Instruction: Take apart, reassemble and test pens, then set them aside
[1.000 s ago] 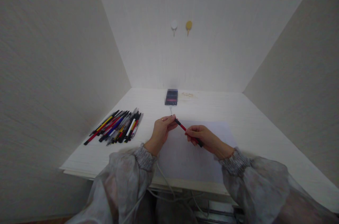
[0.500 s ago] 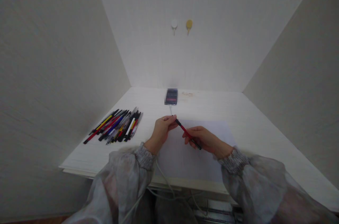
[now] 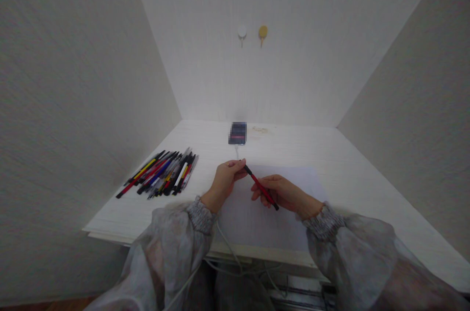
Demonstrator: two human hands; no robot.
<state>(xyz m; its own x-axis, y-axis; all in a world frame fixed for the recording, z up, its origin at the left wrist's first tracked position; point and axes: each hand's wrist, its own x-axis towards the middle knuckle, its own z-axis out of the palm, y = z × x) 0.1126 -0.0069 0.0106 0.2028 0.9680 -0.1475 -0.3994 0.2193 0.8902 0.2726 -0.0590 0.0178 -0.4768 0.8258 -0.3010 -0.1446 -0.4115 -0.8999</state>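
Note:
A slim red pen with black ends slants above the white paper, its upper end farther from me and to the left. My left hand pinches the black upper end between thumb and fingers. Lower on the red barrel, my right hand is closed around the pen with thumb and fingertips. The pen's black lower end sticks out below the right fingers. What lies under the left fingertips is hidden.
A pile of many-coloured pens lies on the white table at the left. A phone with a cable rests near the back wall, which bears two hooks. Side walls flank the table; cables hang at its front edge.
Both hands stay nearly in place. Around the pen the right fingers have shifted slightly, and more red now shows towards its lower end, where black showed before.

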